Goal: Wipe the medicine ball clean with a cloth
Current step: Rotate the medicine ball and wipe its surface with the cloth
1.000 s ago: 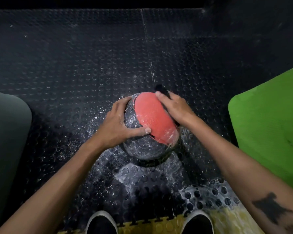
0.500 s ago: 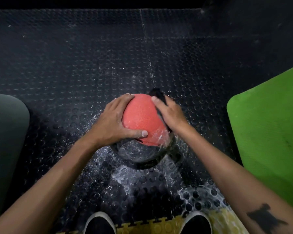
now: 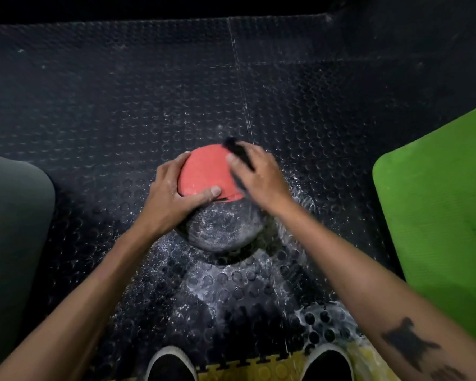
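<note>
Mid-wipe, the left hand (image 3: pixel 171 193) gripped the medicine ball (image 3: pixel 204 177) with fingers spread while the right hand (image 3: pixel 259 174) pinched a dark cloth (image 3: pixel 238 152) against its red panel; the dusty grey part looked unwiped.

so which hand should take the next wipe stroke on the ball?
Right. The right hand already holds the dark cloth against the medicine ball's red panel. The left hand grips the ball's side, steadying it, so it probably should keep bracing.

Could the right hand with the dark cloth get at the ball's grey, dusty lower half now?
Probably yes: the right hand presses the dark cloth onto the red-and-grey ball just above its uncovered grey part.
</note>
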